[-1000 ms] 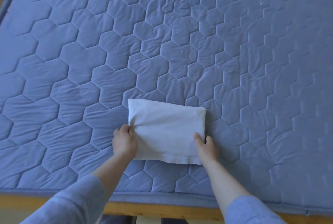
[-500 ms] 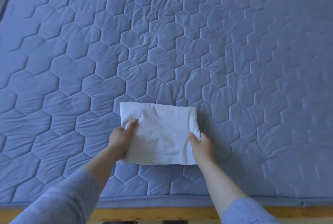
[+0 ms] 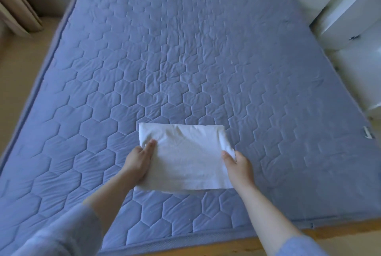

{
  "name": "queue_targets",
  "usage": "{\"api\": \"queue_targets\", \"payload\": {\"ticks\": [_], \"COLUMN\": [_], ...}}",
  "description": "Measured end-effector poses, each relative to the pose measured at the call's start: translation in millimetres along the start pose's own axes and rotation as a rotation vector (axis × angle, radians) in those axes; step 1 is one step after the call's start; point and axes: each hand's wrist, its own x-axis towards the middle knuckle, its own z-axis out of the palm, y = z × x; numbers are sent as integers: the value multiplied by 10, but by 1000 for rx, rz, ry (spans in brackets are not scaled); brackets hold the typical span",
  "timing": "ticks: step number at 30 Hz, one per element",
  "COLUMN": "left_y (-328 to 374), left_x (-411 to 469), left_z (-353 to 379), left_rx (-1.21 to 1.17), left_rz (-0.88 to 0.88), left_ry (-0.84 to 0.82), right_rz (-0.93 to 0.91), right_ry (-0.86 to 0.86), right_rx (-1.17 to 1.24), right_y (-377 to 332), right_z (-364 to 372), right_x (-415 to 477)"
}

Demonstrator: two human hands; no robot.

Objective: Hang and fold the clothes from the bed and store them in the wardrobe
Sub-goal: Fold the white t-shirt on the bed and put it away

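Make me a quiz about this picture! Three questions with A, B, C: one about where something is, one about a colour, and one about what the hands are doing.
1. Where on the mattress is the folded white cloth?
A. At the far end
B. Near the front edge, between the left hand and the right hand
C. In the far left corner

2. What colour is the mattress?
A. Red
B. Green
C. Blue

3. What are the hands doing with the cloth?
A. Each hand grips one side
B. Only the left hand touches it
C. Neither hand touches it

Answers:
1. B, as the cloth sits close to the person with a hand at each side.
2. C, as the quilted hexagon cover is blue all over.
3. A, as a thumb lies on top of the cloth at each side.
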Motion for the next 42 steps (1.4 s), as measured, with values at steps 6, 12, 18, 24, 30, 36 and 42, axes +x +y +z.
{"api": "queue_targets", "payload": {"ticks": [6, 12, 18, 24, 30, 36, 42], "left_y": [798, 1675, 2604, 3159, 3199, 3125, 3242], "left_x": [-606, -1356, -2392, -3732, -5059, -6077, -6726], "left_z": [-370, -603, -550, -365, -1, 564, 1204], "left_rx": [36, 27, -117, -260, -321, -354, -337], "left_rz": [229, 427, 667, 860, 980, 1027, 1078], "left_ry": [-65, -152, -314, -578, -861, -1016, -1126], "right_rz": [-64, -109, -209, -268, -332, -332, -313], "right_ry": [215, 401, 649, 845, 1046, 1194, 1299], "right_rx": [54, 134, 183, 265, 262, 278, 291], "right_y": [-594, -1114, -1591, -1621, -1326, -877, -456], "right_z": [-613, -1411, -2577, -3656, -4579, -5387, -5935], "right_x": [-555, -1176, -1856, -2759, -3886, -4779, -5182]}}
